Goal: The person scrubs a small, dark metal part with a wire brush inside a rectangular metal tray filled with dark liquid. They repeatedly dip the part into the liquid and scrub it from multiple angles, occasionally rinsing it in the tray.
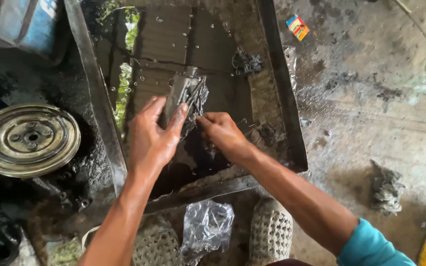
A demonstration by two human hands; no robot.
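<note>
My left hand [155, 134] grips a grimy dark metal part [183, 93] and holds it above the dark liquid in a black metal tray [99, 93]. The part is wet and oily, with thin pieces sticking out on its right side. My right hand [221, 132] is closed right next to it, fingertips pressed against the part's lower right edge. What those fingers pinch is hidden.
A round silver pulley wheel [27, 139] lies left of the tray on black oily ground. A dirty rag [246, 62] sits in the tray's far corner. A crumpled clear plastic bag [206, 227] lies between my shoes. Another rag [385, 189] and a small colourful box [298, 26] rest on the concrete floor.
</note>
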